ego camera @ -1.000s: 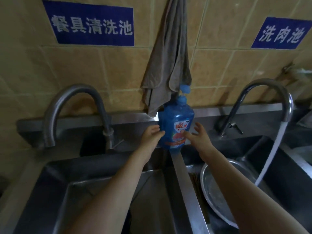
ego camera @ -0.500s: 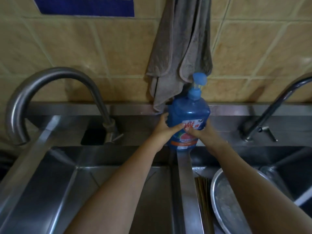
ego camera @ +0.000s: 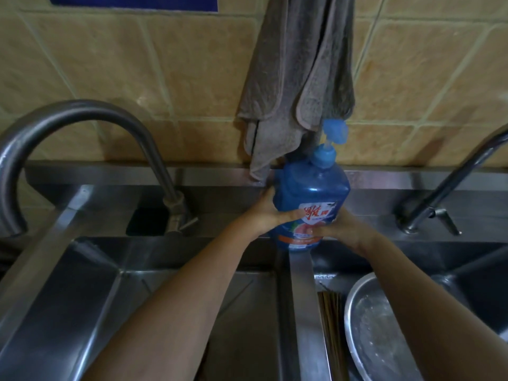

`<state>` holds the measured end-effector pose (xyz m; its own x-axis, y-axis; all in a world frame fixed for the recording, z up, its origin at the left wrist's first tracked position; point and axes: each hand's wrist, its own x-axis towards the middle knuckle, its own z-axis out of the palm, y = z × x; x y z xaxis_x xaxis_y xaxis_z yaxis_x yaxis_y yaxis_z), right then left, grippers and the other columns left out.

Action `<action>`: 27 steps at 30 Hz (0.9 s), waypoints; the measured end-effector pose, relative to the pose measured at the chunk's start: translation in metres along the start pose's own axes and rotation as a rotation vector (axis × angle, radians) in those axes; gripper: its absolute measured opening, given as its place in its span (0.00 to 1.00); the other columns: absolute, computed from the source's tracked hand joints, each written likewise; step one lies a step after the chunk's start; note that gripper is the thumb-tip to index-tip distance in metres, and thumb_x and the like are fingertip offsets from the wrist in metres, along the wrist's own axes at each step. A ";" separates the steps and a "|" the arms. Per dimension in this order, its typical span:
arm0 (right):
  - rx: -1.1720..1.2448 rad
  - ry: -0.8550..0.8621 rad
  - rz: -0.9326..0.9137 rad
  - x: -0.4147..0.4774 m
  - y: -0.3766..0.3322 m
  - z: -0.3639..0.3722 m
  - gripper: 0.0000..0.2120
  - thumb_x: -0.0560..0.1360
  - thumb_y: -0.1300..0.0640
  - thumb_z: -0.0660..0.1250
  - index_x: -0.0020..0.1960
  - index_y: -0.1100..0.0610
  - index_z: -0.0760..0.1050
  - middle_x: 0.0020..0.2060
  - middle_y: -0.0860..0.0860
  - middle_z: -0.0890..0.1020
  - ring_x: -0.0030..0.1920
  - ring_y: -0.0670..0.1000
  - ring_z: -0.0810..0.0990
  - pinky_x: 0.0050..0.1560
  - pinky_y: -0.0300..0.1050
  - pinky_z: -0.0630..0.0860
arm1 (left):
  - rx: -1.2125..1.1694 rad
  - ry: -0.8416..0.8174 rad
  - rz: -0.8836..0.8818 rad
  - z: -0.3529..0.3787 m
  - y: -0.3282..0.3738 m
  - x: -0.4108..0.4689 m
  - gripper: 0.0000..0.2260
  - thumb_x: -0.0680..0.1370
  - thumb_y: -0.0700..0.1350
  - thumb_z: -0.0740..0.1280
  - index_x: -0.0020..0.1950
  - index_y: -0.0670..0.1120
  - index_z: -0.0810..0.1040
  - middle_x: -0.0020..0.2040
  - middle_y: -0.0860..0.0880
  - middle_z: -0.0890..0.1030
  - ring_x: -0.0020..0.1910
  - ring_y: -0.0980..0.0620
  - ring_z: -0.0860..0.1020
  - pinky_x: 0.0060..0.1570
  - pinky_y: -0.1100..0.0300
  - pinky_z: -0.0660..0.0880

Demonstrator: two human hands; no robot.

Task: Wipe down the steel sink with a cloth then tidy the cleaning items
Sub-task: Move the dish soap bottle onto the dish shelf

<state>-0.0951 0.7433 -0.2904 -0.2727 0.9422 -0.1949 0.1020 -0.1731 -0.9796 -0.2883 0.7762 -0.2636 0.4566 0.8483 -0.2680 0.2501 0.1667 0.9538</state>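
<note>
Detergent bottle (ego camera: 310,193) near-upright, pump topmost; left hand (ego camera: 266,214), right hand (ego camera: 343,229) gripping

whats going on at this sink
A person holds a blue dish soap bottle in both hands, left-hand grip and right-hand grip wrapped round its lower half, at the back of the divider of the steel sink. A grey cloth hangs on the tiled wall just above it. A steel bowl and chopsticks lie in the right basin.
</note>
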 end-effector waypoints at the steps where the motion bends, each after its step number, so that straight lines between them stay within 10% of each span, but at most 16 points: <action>1: 0.002 0.004 0.009 -0.001 0.000 0.001 0.26 0.65 0.70 0.73 0.61 0.62 0.72 0.52 0.56 0.82 0.54 0.56 0.81 0.51 0.46 0.79 | -0.005 -0.010 -0.002 0.000 -0.001 0.000 0.29 0.68 0.46 0.74 0.64 0.55 0.65 0.66 0.51 0.72 0.64 0.53 0.71 0.63 0.50 0.70; 27: 0.141 0.071 0.020 -0.039 0.003 0.053 0.35 0.58 0.67 0.78 0.62 0.59 0.71 0.52 0.56 0.83 0.53 0.55 0.82 0.50 0.49 0.80 | -0.131 0.144 -0.073 0.008 0.002 -0.068 0.33 0.70 0.43 0.74 0.68 0.51 0.60 0.60 0.53 0.74 0.52 0.55 0.75 0.36 0.60 0.74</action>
<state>-0.1354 0.6907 -0.2879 -0.2032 0.9551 -0.2154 -0.0305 -0.2260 -0.9736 -0.3124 0.7150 -0.2442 0.3119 0.8931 -0.3242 0.1606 0.2868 0.9444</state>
